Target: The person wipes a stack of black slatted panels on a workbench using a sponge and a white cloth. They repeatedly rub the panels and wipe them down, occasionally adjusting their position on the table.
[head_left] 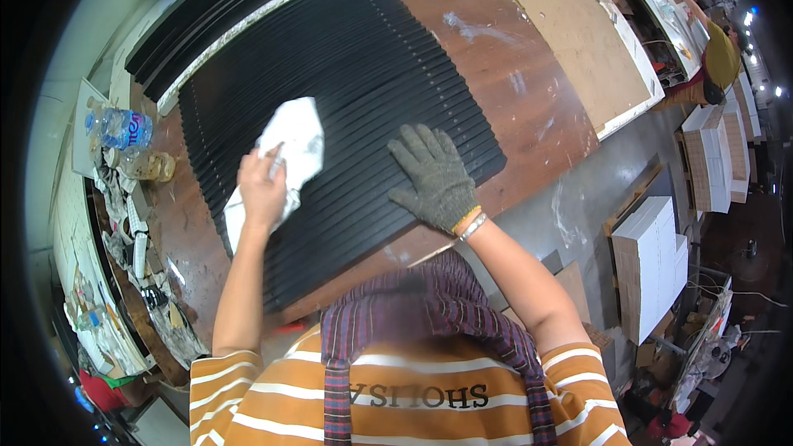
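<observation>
Many long black slats (347,58) lie side by side across a brown table, forming one ribbed sheet with rows of small pale marks near both ends. My bare left hand (263,186) is closed on a white cloth (299,136), which rests on the slats toward their left side. Part of the cloth hangs down past my wrist. My right hand (431,175), in a dark grey knitted glove with a yellow cuff, lies flat on the slats near their right end, fingers spread. It holds nothing.
More black strips (223,12) are stacked behind a whitish rail at the far left. Plastic bottles (128,128) stand left of the brown tabletop (529,107). A brown board (578,33) lies at the far right. Stacked white panels (648,268) stand to the right, with a person (719,58) beyond.
</observation>
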A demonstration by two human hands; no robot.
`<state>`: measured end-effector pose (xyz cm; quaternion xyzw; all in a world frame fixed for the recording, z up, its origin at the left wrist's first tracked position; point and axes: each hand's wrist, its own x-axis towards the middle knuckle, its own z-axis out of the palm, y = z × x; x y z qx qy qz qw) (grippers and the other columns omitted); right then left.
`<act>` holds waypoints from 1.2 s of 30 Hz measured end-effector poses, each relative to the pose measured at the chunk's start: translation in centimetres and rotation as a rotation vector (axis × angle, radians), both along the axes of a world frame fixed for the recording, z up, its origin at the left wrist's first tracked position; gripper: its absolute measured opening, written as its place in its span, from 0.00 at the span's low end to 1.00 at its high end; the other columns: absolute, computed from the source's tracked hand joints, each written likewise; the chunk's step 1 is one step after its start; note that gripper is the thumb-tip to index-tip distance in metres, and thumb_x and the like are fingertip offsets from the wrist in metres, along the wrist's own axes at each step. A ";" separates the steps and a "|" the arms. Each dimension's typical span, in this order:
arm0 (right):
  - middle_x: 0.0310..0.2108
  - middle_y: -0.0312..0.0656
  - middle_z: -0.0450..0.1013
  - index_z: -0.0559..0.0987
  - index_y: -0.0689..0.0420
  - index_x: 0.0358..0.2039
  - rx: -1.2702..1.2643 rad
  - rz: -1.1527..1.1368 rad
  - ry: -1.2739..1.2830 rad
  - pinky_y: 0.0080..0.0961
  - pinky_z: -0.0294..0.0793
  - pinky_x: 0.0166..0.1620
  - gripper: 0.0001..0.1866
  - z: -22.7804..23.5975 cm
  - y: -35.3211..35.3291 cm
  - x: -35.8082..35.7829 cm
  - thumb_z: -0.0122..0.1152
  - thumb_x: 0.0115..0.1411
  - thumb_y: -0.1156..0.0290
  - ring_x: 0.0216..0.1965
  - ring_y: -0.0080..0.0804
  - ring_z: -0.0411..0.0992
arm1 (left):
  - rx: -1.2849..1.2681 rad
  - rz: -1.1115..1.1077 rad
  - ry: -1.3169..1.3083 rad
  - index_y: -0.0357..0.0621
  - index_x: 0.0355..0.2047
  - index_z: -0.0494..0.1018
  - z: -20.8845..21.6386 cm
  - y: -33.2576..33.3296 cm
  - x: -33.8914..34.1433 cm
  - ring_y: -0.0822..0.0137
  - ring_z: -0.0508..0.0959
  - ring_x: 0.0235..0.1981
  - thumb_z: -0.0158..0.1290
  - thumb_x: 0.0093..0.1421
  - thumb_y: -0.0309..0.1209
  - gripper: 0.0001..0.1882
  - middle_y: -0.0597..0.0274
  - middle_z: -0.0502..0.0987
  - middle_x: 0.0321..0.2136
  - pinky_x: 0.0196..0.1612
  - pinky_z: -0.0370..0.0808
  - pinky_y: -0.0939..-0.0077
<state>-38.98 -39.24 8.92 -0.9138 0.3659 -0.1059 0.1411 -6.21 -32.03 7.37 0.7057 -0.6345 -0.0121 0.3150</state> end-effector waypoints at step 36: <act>0.74 0.58 0.52 0.61 0.63 0.71 0.001 0.522 0.139 0.54 0.40 0.76 0.69 -0.1 -8.5 -5.3 0.77 0.35 0.33 0.76 0.58 0.46 | -0.031 0.375 -0.320 0.45 0.42 0.78 -4.8 13.8 -12.8 0.53 0.76 0.44 0.51 0.65 0.34 0.11 0.57 0.79 0.39 0.49 0.70 0.55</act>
